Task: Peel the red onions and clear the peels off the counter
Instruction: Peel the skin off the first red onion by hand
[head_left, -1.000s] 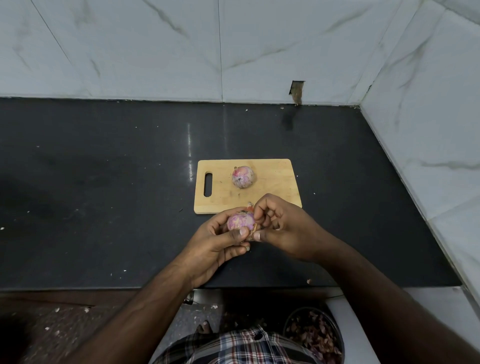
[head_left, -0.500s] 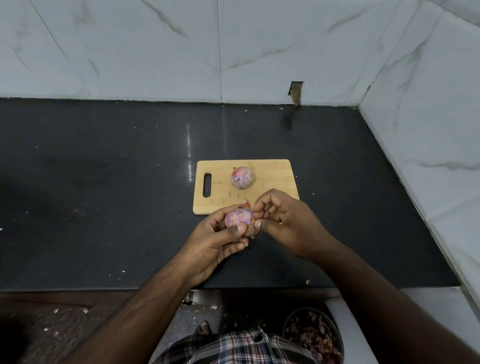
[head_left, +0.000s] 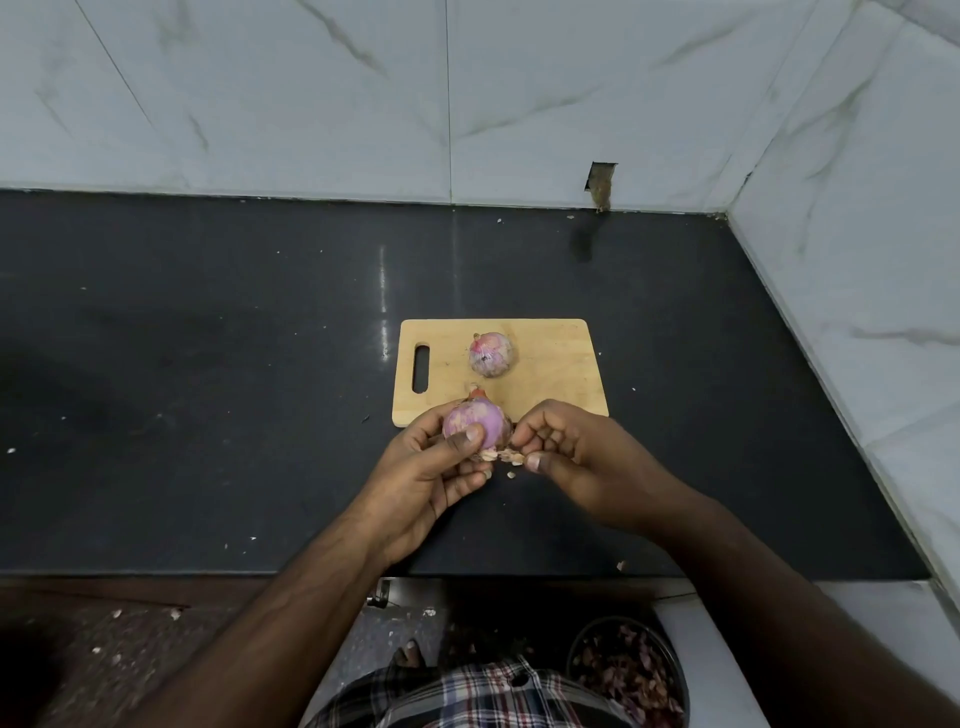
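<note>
Left hand gripping red onion, right hand pinching loose peel, no readable writing

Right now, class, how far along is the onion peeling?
Done: nothing fully; peels fill the bowl below. In hand: left hand grips the onion while right hand pinches its peel. Left: the board onion, scraps on the counter.

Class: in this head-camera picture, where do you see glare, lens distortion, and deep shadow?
Head view: a bright streak of glare on the black counter left of the cutting board; wide-angle bending of the wall tiles at right; heavy shadow at bottom left.
</note>
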